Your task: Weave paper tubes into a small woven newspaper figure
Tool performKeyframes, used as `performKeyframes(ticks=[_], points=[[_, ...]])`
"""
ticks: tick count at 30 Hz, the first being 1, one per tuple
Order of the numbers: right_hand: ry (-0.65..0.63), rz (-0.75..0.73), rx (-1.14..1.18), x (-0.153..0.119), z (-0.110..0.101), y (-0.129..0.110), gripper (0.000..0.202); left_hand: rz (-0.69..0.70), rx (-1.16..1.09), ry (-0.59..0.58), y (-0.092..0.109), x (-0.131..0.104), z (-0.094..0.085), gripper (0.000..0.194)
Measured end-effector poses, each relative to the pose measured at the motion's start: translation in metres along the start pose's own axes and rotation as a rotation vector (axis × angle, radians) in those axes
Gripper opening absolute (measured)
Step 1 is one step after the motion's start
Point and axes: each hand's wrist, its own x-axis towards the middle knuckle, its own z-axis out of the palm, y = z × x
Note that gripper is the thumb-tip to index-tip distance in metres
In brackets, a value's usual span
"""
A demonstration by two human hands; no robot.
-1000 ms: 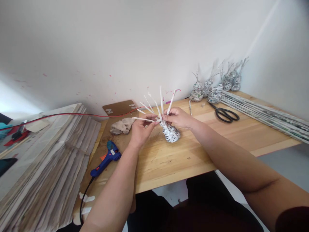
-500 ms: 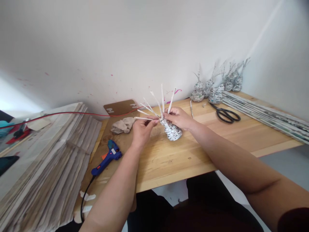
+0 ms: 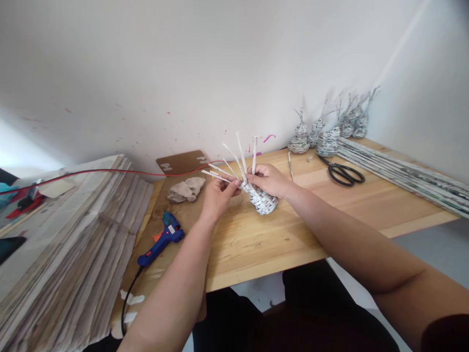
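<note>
A small woven paper piece [image 3: 264,201] is held tilted above the wooden table, its rounded body toward the lower right. Several white paper strips [image 3: 241,152] fan out from its narrow end, up and to the left. My left hand [image 3: 219,193] pinches the narrow end and strips at its left side, thumb and fingers together. Around the neck and the upright strips, my right hand [image 3: 267,180] is closed from the right. The fingertips of both hands nearly meet, and some are hidden behind the strips.
Left of my hands lie a blue glue gun [image 3: 161,239], a crumpled cloth [image 3: 186,189] and a tall newspaper stack [image 3: 80,254]. Black scissors [image 3: 344,174], long paper rolls [image 3: 399,173] and several woven pieces [image 3: 299,139] are on the right. A red cable [image 3: 146,172] crosses the left.
The strips have tilted and shifted left, and the woven body has turned slightly. Both hands keep their hold.
</note>
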Motion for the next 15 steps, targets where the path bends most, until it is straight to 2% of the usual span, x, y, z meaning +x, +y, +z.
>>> performKeyframes(ticks=[3, 7, 15], points=[[0.014, -0.041, -0.072, 0.0004, 0.0005, 0.0022, 0.036, -0.002, 0.084, -0.041, -0.0010, 0.0007, -0.0032, 0.032], [0.021, -0.044, -0.052, 0.0002, 0.0015, 0.0027, 0.036, 0.013, 0.177, -0.021, 0.0024, -0.0011, -0.0036, 0.025], [0.057, -0.046, -0.136, -0.0008, 0.0041, -0.0001, 0.038, 0.232, 0.429, 0.042, 0.0076, -0.0058, 0.0031, 0.010]])
